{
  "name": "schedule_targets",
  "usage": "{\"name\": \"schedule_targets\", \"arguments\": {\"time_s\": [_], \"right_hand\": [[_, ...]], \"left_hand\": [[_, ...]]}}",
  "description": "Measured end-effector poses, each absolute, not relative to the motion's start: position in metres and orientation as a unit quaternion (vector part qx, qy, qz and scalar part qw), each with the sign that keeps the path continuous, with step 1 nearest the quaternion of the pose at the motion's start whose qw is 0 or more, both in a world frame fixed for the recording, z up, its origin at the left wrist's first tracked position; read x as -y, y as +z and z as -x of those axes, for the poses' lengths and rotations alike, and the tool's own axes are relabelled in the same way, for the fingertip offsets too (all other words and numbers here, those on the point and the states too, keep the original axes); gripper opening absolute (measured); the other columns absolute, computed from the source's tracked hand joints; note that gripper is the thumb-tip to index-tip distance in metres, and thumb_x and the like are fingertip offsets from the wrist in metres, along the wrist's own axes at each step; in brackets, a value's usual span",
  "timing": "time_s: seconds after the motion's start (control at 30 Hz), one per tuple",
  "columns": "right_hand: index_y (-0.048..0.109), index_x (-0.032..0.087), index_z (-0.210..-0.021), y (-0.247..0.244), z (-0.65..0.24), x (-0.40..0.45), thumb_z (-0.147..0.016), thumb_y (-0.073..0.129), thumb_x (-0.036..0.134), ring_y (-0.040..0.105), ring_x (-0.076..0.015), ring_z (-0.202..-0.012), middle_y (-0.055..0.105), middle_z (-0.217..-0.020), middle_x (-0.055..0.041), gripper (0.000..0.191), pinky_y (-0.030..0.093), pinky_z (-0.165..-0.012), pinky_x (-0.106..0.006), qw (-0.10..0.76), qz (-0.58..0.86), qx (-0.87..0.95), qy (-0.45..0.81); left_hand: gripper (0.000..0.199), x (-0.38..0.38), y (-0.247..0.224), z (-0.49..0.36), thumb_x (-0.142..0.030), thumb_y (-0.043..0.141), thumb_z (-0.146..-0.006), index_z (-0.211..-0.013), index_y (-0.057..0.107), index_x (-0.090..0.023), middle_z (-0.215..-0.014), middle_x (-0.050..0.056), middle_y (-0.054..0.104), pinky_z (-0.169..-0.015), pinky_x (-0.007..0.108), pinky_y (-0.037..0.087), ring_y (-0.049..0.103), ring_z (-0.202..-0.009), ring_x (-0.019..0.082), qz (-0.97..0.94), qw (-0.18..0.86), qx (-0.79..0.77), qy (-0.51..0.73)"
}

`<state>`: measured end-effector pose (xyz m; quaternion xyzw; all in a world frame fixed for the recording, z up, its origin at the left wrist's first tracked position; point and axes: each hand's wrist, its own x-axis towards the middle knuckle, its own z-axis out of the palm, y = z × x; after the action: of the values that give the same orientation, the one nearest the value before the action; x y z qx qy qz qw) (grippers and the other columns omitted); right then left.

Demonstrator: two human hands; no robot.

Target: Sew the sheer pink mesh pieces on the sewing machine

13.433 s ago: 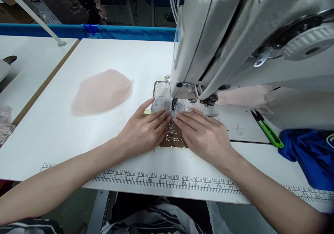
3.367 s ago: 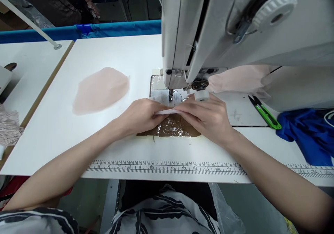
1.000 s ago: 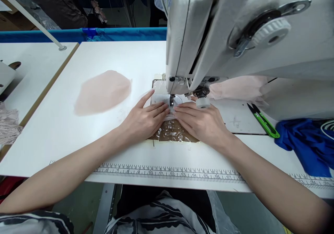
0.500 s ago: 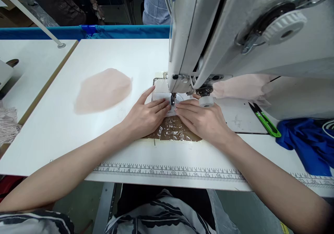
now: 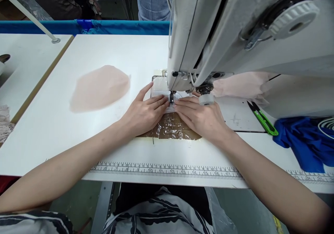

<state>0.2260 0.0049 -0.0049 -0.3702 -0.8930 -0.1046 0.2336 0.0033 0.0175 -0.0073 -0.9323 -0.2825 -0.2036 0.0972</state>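
Note:
Under the needle of a white sewing machine [image 5: 188,35] lies a small piece of thin pale fabric [image 5: 170,109], partly covered by my fingers. My left hand [image 5: 146,114] rests flat on its left side, fingers stretched out and thumb spread toward the machine. From the right, my right hand [image 5: 199,115] lies flat with its fingertips at the fabric's edge, close to the presser foot [image 5: 171,96]. Part of that hand is hidden behind the machine's white knob [image 5: 206,99]. Below both hands, brown tape [image 5: 171,127] covers the table.
A sheer pink fabric piece [image 5: 100,88] lies to the left; more pink fabric [image 5: 240,84] sits behind the machine head. Green thread snips [image 5: 263,119] and a blue cloth [image 5: 305,140] are on the right. A printed ruler [image 5: 161,169] runs along the front edge.
The view has shifted slightly, moving the table and pink piece a little left and up in the picture. Both hands keep nearly the same place beside the presser foot.

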Motion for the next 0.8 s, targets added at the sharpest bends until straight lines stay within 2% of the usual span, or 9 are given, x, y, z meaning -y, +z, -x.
{"name": "schedule_targets", "arguments": {"time_s": [0.2, 0.33, 0.43, 0.5, 0.57, 0.63, 0.7, 0.73, 0.8], "right_hand": [[0.075, 0.02, -0.091, -0.003, -0.226, -0.006, -0.098, 0.05, 0.021, 0.071, -0.0176, -0.092, 0.078, -0.098, -0.0017, 0.025, 0.051, -0.097, -0.036, 0.231, 0.367, 0.896, -0.097], [0.075, 0.019, -0.093, -0.004, -0.226, -0.006, -0.097, 0.05, 0.018, 0.071, -0.018, -0.092, 0.078, -0.098, -0.002, 0.025, 0.051, -0.096, -0.035, 0.227, 0.367, 0.896, -0.106], [0.075, 0.019, -0.095, -0.004, -0.227, -0.006, -0.095, 0.049, 0.014, 0.07, -0.0185, -0.092, 0.078, -0.098, -0.0028, 0.026, 0.051, -0.093, -0.035, 0.22, 0.366, 0.897, -0.111], [0.075, 0.018, -0.098, -0.003, -0.228, -0.005, -0.093, 0.049, 0.012, 0.07, -0.0195, -0.092, 0.078, -0.097, -0.0037, 0.027, 0.051, -0.092, -0.036, 0.221, 0.364, 0.897, -0.118], [0.075, 0.016, -0.099, -0.002, -0.229, -0.004, -0.09, 0.048, 0.009, 0.069, -0.0203, -0.092, 0.078, -0.097, -0.0044, 0.029, 0.049, -0.092, -0.038, 0.226, 0.366, 0.893, -0.13], [0.074, 0.017, -0.096, -0.001, -0.229, -0.001, -0.087, 0.047, 0.005, 0.068, -0.0196, -0.088, 0.078, -0.094, -0.0033, 0.031, 0.047, -0.09, -0.037, 0.237, 0.371, 0.886, -0.145], [0.074, 0.018, -0.091, 0.001, -0.226, 0.002, -0.085, 0.046, 0.001, 0.066, -0.0169, -0.08, 0.078, -0.09, -0.001, 0.033, 0.046, -0.085, -0.034, 0.257, 0.372, 0.879, -0.15], [0.073, 0.018, -0.09, 0.002, -0.224, 0.004, -0.085, 0.045, -0.001, 0.065, -0.0151, -0.076, 0.077, -0.089, 0.0001, 0.034, 0.046, -0.081, -0.032, 0.267, 0.367, 0.88, -0.143], [0.072, 0.018, -0.091, 0.004, -0.219, 0.009, -0.085, 0.044, -0.001, 0.063, -0.0125, -0.071, 0.077, -0.093, 0.0006, 0.034, 0.044, -0.074, -0.03, 0.271, 0.349, 0.89, -0.115]], "left_hand": [[0.03, -0.017, -0.007, -0.003, -0.016, 0.043, -0.099, -0.118, 0.067, -0.017, -0.12, 0.009, 0.07, -0.117, 0.061, 0.032, 0.067, -0.114, 0.023, 0.931, 0.078, 0.293, -0.205], [0.03, -0.017, -0.007, -0.003, -0.017, 0.042, -0.1, -0.118, 0.066, -0.016, -0.121, 0.008, 0.07, -0.117, 0.056, 0.035, 0.066, -0.115, 0.022, 0.931, 0.098, 0.293, -0.195], [0.036, -0.014, -0.006, -0.003, -0.035, 0.045, -0.101, -0.125, 0.062, -0.014, -0.128, 0.009, 0.066, -0.117, 0.051, 0.036, 0.06, -0.124, 0.024, 0.925, 0.111, 0.314, -0.182], [0.054, -0.01, -0.004, -0.002, -0.053, 0.047, -0.097, -0.131, 0.057, -0.011, -0.134, 0.013, 0.061, -0.116, 0.051, 0.036, 0.055, -0.129, 0.028, 0.919, 0.116, 0.335, -0.171], [0.062, -0.006, 0.0, -0.001, -0.061, 0.048, -0.093, -0.127, 0.06, -0.01, -0.128, 0.015, 0.065, -0.107, 0.051, 0.042, 0.061, -0.12, 0.03, 0.916, 0.13, 0.339, -0.172], [0.046, -0.002, 0.006, 0.001, -0.056, 0.052, -0.093, -0.107, 0.068, -0.015, -0.1, 0.009, 0.075, -0.086, 0.045, 0.049, 0.069, -0.087, 0.024, 0.912, 0.161, 0.316, -0.208], [0.03, -0.001, 0.01, 0.002, -0.045, 0.057, -0.093, -0.086, 0.068, -0.019, -0.074, 0.001, 0.071, -0.068, 0.038, 0.045, 0.062, -0.063, 0.017, 0.902, 0.191, 0.29, -0.256], [0.024, -0.002, 0.012, 0.003, -0.039, 0.058, -0.093, -0.082, 0.067, -0.019, -0.071, 0.0, 0.07, -0.066, 0.036, 0.044, 0.061, -0.062, 0.016, 0.899, 0.194, 0.283, -0.272], [0.015, -0.005, 0.012, 0.003, -0.028, 0.056, -0.094, -0.09, 0.067, -0.019, -0.088, 0.003, 0.074, -0.075, 0.037, 0.047, 0.068, -0.082, 0.019, 0.907, 0.171, 0.278, -0.267]]}}
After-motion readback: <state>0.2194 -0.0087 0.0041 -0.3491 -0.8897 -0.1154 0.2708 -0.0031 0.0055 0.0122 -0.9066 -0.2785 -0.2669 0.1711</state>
